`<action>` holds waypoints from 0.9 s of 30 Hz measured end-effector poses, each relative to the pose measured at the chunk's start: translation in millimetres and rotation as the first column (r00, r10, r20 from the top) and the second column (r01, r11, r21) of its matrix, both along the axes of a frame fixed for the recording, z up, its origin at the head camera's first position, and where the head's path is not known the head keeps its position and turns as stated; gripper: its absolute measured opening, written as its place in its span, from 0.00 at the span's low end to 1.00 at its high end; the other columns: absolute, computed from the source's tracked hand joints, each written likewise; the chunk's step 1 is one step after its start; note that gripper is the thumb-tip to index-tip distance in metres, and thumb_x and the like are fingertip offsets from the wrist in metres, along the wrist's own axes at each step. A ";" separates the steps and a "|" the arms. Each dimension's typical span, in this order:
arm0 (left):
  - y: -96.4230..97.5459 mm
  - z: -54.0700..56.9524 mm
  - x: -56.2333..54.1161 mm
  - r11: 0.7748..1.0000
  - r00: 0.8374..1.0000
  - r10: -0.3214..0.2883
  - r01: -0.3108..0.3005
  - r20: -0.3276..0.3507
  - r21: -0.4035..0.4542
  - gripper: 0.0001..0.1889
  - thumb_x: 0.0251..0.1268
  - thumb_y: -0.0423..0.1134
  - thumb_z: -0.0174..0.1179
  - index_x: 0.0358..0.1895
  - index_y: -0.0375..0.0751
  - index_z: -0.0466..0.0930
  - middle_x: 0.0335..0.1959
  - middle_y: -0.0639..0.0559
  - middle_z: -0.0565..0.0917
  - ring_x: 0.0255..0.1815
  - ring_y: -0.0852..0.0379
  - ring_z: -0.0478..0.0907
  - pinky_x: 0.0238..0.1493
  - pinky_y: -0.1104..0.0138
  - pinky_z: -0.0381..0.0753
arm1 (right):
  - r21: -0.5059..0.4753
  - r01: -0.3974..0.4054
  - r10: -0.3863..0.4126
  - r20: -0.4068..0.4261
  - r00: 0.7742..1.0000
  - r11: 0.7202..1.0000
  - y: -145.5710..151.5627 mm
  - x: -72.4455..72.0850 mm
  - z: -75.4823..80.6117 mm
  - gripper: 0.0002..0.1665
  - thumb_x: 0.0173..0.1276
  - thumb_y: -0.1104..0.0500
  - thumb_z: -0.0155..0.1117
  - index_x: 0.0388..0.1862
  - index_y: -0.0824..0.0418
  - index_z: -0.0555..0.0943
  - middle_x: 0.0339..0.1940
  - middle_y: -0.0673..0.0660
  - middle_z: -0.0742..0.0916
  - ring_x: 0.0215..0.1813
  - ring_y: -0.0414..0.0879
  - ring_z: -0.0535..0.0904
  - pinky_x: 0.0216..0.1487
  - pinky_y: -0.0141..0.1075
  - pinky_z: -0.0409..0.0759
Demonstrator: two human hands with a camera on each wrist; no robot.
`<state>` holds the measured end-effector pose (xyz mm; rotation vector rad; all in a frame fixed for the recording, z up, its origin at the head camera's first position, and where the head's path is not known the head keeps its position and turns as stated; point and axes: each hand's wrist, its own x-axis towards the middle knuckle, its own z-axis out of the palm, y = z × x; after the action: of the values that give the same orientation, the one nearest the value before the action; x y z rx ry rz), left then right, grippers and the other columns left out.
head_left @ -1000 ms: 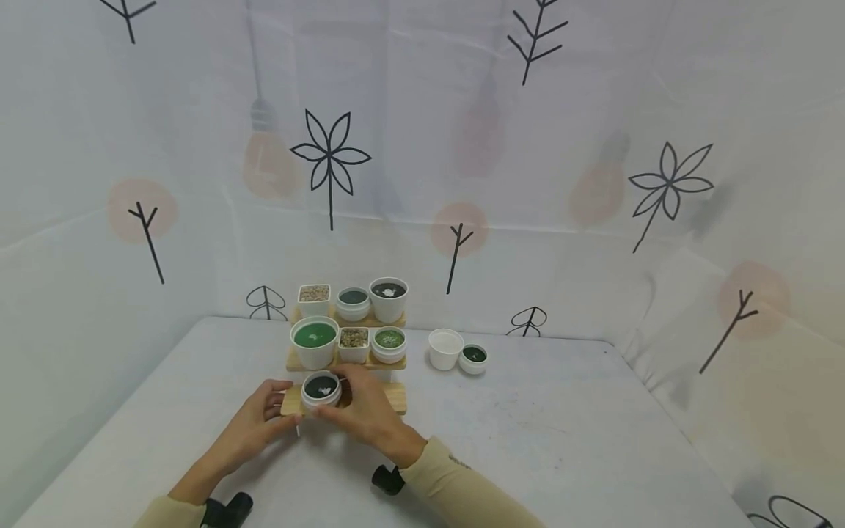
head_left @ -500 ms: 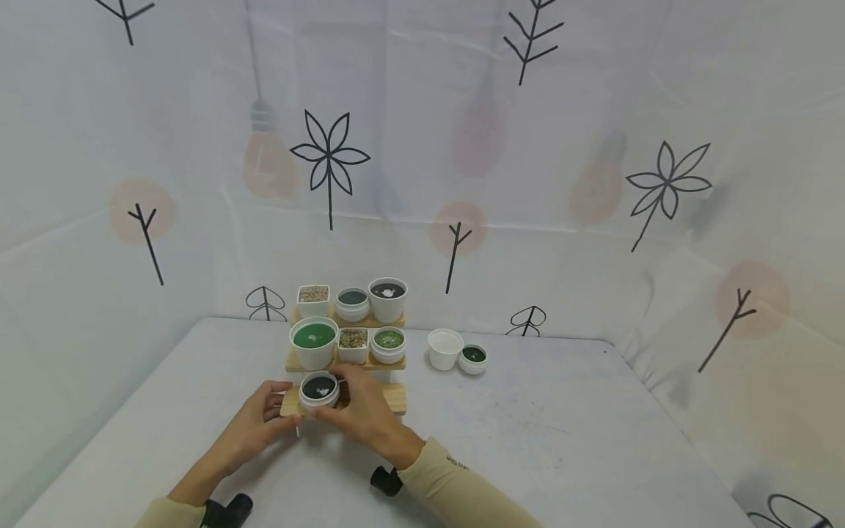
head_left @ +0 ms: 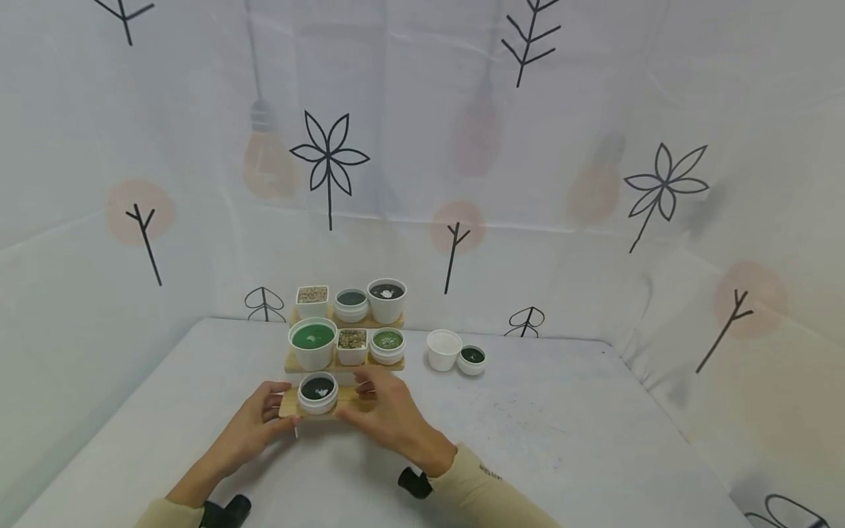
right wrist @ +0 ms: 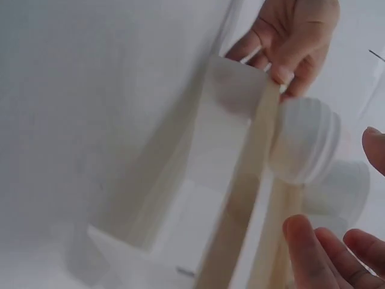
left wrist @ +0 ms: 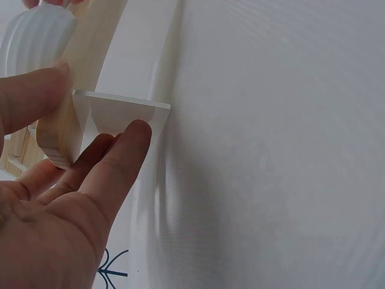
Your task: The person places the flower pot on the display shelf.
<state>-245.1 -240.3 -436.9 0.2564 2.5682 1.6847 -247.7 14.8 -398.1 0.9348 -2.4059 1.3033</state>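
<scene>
A three-tier stand with wooden shelves holds small white cups in the head view. On its front shelf (head_left: 349,400), toward the left end, sits a ribbed white cup (head_left: 317,393) with a dark filling. My left hand (head_left: 247,424) holds that shelf's left end. In the left wrist view its thumb (left wrist: 36,93) lies at the wooden board (left wrist: 63,135), with the fingers under it beside a white support (left wrist: 123,111). My right hand (head_left: 392,419) is just right of the cup, thumb and fingers spread apart. The right wrist view shows a gap between its fingers (right wrist: 301,247) and the ribbed cup (right wrist: 304,141).
Behind, the middle shelf bears a green-filled cup (head_left: 313,345), a square cup (head_left: 352,346) and a ribbed green one (head_left: 387,345). Several cups stand on the back shelf. Right of the stand, a white cup (head_left: 444,350) and a small dark-filled cup (head_left: 472,360) sit on the table (head_left: 528,425).
My right hand has let go of the ribbed cup and moved right. The cup shifted slightly left along the front shelf. My left hand has stayed at the shelf end.
</scene>
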 end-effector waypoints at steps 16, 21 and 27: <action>2.8 4.6 1.1 0.998 0.998 0.038 -0.036 0.043 -0.049 0.37 0.56 0.40 0.69 0.64 0.31 0.59 0.58 0.32 0.74 0.58 0.40 0.75 0.53 0.61 0.80 | -0.041 0.087 -0.091 -0.101 0.991 0.995 71.3 -7.4 25.8 0.29 0.55 0.61 0.75 0.53 0.67 0.74 0.46 0.61 0.82 0.46 0.50 0.81 0.46 0.34 0.83; 2.6 4.1 -0.2 0.998 0.998 0.041 -0.038 0.052 -0.049 0.37 0.56 0.40 0.69 0.64 0.32 0.59 0.58 0.33 0.74 0.58 0.41 0.75 0.53 0.62 0.80 | -0.082 0.150 -0.159 -0.121 0.980 0.985 92.6 -15.0 30.7 0.28 0.54 0.62 0.75 0.53 0.64 0.75 0.46 0.55 0.82 0.46 0.48 0.82 0.46 0.33 0.83; 2.6 3.0 0.7 0.999 0.998 0.032 -0.031 0.048 -0.030 0.37 0.56 0.38 0.68 0.64 0.30 0.59 0.58 0.31 0.74 0.58 0.41 0.75 0.52 0.61 0.81 | -0.092 0.232 -0.243 -0.127 0.962 0.968 112.1 -23.7 35.7 0.28 0.55 0.59 0.75 0.52 0.64 0.76 0.44 0.55 0.83 0.46 0.49 0.81 0.46 0.35 0.83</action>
<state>-244.3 -237.7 -433.9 0.1724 2.5727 1.6415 -271.4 126.9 -362.3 0.6669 -2.2640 1.1917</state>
